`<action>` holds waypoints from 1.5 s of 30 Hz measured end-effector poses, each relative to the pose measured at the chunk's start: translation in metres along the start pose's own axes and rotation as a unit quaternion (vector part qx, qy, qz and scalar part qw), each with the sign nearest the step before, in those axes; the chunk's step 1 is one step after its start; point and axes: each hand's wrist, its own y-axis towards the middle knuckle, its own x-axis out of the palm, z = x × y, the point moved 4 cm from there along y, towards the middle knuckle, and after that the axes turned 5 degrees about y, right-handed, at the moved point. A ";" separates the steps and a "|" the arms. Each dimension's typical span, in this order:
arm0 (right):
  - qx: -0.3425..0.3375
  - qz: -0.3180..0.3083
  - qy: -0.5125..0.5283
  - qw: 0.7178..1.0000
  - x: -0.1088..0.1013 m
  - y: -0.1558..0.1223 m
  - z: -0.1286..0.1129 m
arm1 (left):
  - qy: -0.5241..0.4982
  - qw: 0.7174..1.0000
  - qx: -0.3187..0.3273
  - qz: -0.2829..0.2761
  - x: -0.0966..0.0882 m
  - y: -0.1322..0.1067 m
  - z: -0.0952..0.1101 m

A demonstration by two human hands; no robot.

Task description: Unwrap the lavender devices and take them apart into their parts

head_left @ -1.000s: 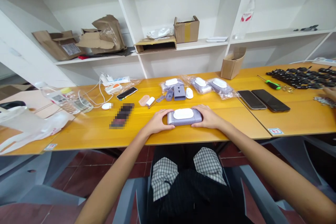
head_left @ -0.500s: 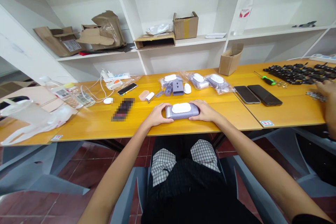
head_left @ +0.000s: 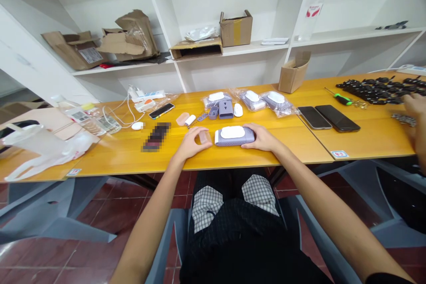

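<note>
A lilac device with a white oval top (head_left: 233, 136) lies on the yellow table (head_left: 206, 155) right in front of me. My right hand (head_left: 262, 136) grips its right end. My left hand (head_left: 191, 143) has come off its left end and pinches a small translucent pinkish cap (head_left: 205, 137) just left of the device. Behind it lie loose parts: a lilac block (head_left: 225, 109), a small lilac cup (head_left: 213, 112), a white oval piece (head_left: 237, 109), a pink cap (head_left: 182, 119) and a white cylinder (head_left: 190, 120).
Bagged devices (head_left: 266, 100) lie further back. Two dark phones (head_left: 328, 117) and a green screwdriver (head_left: 340, 97) sit to the right, near black parts (head_left: 379, 88) and another person's hand (head_left: 414, 108). A phone (head_left: 161, 111), cables (head_left: 120, 117), a bottle (head_left: 75, 115) and plastic bags (head_left: 46, 146) lie left.
My left hand has pulled away from the device's left end, taking a translucent cap with it. My right hand still holds the device. The view shifted slightly.
</note>
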 end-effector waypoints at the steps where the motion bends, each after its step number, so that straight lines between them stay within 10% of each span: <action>1: 0.002 -0.001 -0.002 1.000 0.000 0.000 0.000 | 0.027 0.999 -0.008 0.031 -0.005 -0.002 -0.005; 5: 0.010 0.001 0.007 1.000 0.000 0.002 -0.001 | 0.091 0.971 -0.153 0.159 -0.021 -0.012 -0.037; 24: 0.025 -0.008 0.008 1.000 -0.002 0.003 0.000 | 0.271 0.899 -0.337 0.072 -0.025 -0.022 -0.039; 39: 0.026 0.013 -0.002 1.000 -0.005 -0.007 -0.005 | 0.232 0.913 -0.327 0.077 -0.026 -0.022 -0.037; 45: 0.077 0.083 -0.058 0.992 -0.020 -0.026 0.009 | 0.199 0.941 -0.172 0.213 -0.031 -0.023 -0.016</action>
